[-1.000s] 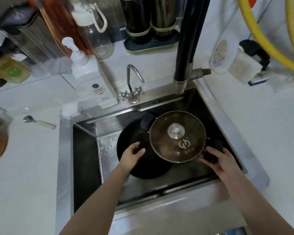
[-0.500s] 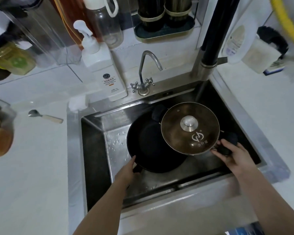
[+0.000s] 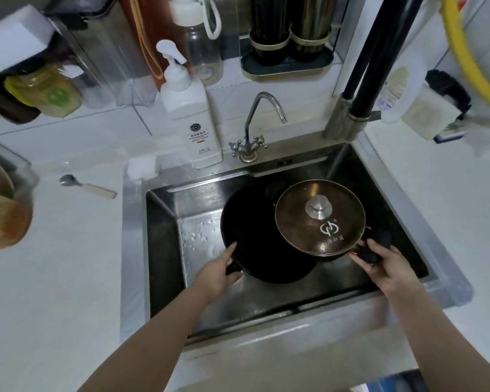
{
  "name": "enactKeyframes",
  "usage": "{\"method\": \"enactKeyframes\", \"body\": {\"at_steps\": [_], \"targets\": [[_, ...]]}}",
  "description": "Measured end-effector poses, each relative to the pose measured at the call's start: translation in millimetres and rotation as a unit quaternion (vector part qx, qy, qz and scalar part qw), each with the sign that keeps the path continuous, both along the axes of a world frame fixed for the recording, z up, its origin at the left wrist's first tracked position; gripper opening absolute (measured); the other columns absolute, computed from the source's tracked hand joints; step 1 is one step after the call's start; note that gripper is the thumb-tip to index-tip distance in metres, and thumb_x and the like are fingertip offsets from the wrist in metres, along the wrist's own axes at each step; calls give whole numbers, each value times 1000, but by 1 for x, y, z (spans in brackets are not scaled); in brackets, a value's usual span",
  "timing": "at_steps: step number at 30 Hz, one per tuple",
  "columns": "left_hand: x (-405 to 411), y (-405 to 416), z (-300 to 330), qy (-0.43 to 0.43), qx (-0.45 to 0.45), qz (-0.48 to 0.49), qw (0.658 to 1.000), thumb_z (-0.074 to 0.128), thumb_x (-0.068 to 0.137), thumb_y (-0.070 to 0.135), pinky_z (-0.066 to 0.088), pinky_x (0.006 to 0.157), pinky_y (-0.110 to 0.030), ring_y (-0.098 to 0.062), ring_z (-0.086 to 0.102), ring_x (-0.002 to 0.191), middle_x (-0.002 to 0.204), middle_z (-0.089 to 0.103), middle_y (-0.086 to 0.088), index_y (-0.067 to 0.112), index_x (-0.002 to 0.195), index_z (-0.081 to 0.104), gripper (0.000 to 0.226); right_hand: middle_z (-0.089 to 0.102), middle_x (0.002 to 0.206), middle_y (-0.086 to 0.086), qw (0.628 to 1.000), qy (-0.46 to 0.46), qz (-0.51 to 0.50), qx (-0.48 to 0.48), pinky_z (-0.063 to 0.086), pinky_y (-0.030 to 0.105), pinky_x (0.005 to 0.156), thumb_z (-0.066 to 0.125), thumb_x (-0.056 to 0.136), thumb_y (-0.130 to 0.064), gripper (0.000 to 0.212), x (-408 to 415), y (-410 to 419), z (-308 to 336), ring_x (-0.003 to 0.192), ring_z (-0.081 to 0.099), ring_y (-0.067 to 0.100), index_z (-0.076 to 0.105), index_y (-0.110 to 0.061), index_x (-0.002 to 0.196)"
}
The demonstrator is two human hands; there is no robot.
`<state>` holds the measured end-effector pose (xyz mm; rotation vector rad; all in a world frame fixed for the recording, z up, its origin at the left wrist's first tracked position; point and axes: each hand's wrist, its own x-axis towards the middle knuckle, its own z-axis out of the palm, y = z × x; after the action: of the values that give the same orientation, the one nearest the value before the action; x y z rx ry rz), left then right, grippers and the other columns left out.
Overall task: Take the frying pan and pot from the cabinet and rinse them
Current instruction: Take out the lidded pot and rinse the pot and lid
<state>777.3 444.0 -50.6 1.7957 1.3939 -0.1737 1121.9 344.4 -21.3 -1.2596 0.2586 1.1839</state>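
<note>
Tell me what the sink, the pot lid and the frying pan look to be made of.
Sink: brushed stainless steel, judging by its grey sheen and streaky reflections.
Lid: probably tinted glass, brown and glossy, with a thin metal rim and a shiny metal knob.
Pan: matte black, likely coated metal; the coating type can't be told.

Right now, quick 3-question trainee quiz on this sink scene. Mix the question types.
1. True or false: the lid is on the pot.
2. What is the left hand holding?
A. spoon
B. frying pan handle
C. soap bottle
3. Fill in: the pot overlaps the frying pan's ___ side, inside the sink.

Key: 1 true. 2 B: the left hand grips the handle; the right hand grips the pot's handle. 3 right.
</note>
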Motion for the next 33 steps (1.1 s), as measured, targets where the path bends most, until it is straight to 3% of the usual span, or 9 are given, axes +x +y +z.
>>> {"method": "enactKeyframes", "body": {"at_steps": [4, 9, 13, 17, 21, 23, 26, 30, 33], "targets": [[7, 11, 28, 34, 27, -57, 997, 60, 89, 25, 48, 88, -30, -27, 62, 102, 115, 65, -14, 30, 151, 7, 82, 61, 108, 18, 1000, 0, -2, -11, 49, 58, 91, 50, 91, 6, 38, -14, 4, -3, 104, 60, 32, 45, -8, 126], [0, 19, 53, 83, 29, -88, 992, 61, 88, 25, 48, 94, -31, -24, 60, 110, 125, 61, -12, 28, 151, 8, 82, 57, 89, 15, 999, 17, 34, -2, 51, 59, 86, 45, 92, 6, 13, -35, 12, -3, 87, 60, 26, 50, -6, 90], [-16, 19, 67, 74, 7, -63, 995, 61, 89, 19, 39, 99, -22, -19, 55, 120, 133, 57, -9, 20, 151, 11, 79, 56, 87, 16, 998, 42, 41, -14, 46, 58, 93, 44, 94, 4, 15, -51, 26, -10, 84, 58, 26, 49, -4, 105], [-27, 15, 77, 55, -31, -47, 997, 60, 91, 16, 33, 87, -7, -19, 54, 119, 134, 56, -10, 15, 151, 10, 79, 60, 82, 17, 998, 50, 39, -20, 57, 51, 74, 44, 95, 0, 25, -56, 32, -19, 102, 58, 37, 47, -8, 118], [-27, 18, 81, 121, -14, -70, 990, 56, 91, 32, 45, 88, -22, -24, 59, 113, 132, 58, -5, 28, 151, 7, 78, 55, 124, 28, 996, 43, 44, -62, 40, 55, 101, 43, 97, -2, 31, -46, 39, -25, 131, 43, 37, 46, -3, 127], [-26, 16, 81, 162, -15, -81, 983, 53, 91, 35, 46, 97, -31, -23, 59, 115, 132, 58, -6, 30, 151, 2, 79, 48, 138, 23, 994, 27, 42, -92, 47, 50, 93, 44, 97, -3, 37, -46, 41, -23, 129, 45, 37, 43, -1, 134], [-24, 10, 79, 209, -3, -105, 972, 47, 94, 34, 49, 94, -37, -25, 64, 104, 128, 60, -9, 27, 150, -5, 78, 52, 132, 20, 991, -25, 54, -121, 58, 46, 71, 49, 95, -2, 41, -48, 40, -20, 123, 50, 40, 42, -9, 135], [-23, 6, 74, 248, 49, -135, 958, 43, 96, 33, 50, 91, -38, -26, 62, 105, 120, 62, -12, 21, 151, -6, 74, 48, 137, 22, 995, -18, 28, -99, 43, 56, 99, 46, 94, 4, 45, -46, 39, -23, 124, 48, 42, 41, -9, 137], [-26, 6, 71, 254, 47, -142, 956, 42, 96, 33, 51, 87, -36, -25, 62, 102, 117, 63, -12, 21, 151, -7, 74, 59, 101, 19, 997, 3, -16, -78, 45, 57, 95, 44, 95, 2, 41, -48, 38, -24, 92, 59, 30, 43, -11, 134]]}}
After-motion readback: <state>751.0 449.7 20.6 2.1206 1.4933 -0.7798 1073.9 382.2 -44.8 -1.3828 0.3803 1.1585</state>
